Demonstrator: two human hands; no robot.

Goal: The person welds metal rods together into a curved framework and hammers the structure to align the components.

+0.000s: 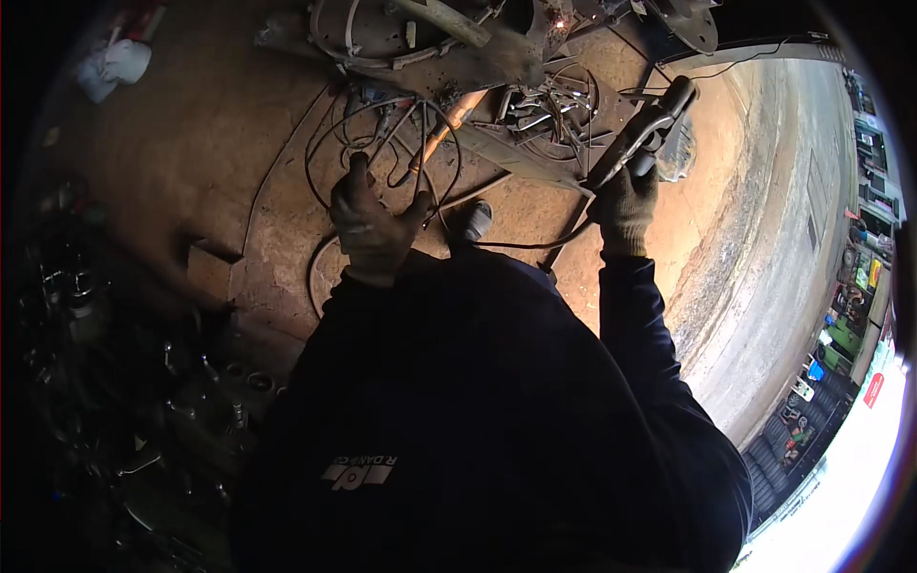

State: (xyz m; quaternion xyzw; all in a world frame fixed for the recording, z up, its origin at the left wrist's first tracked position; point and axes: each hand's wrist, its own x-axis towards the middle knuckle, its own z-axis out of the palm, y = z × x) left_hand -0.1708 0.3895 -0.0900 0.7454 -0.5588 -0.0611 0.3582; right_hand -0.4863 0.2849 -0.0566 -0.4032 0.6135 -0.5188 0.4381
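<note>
I see my right hand (626, 205), gloved, clamped around the handle of an electrode holder (642, 132) at about 2 o'clock from the middle of the view. The holder slants up toward 1 o'clock, and a dark cable (535, 244) trails from my fist back toward 8 o'clock, past a shoe (470, 220) on the dirt floor (191, 143).

My left hand (373, 224), also gloved, sits at 10 o'clock from the middle. Its fingers are spread, index pointing to 12 o'clock, thumb out toward 2 o'clock, and it grips nothing. It rests on or just over a flat rusty plate (277, 239); I cannot tell whether it touches. Loops of wire (382, 143) lie just above it at 12 o'clock.

The two hands are well apart. Between and above them, at 12 o'clock, is a heap of rusty scrap metal (458, 57) with a small spark (562, 19) near the top edge. A white cloth bundle (115, 65) lies far off at 10 o'clock.
</note>
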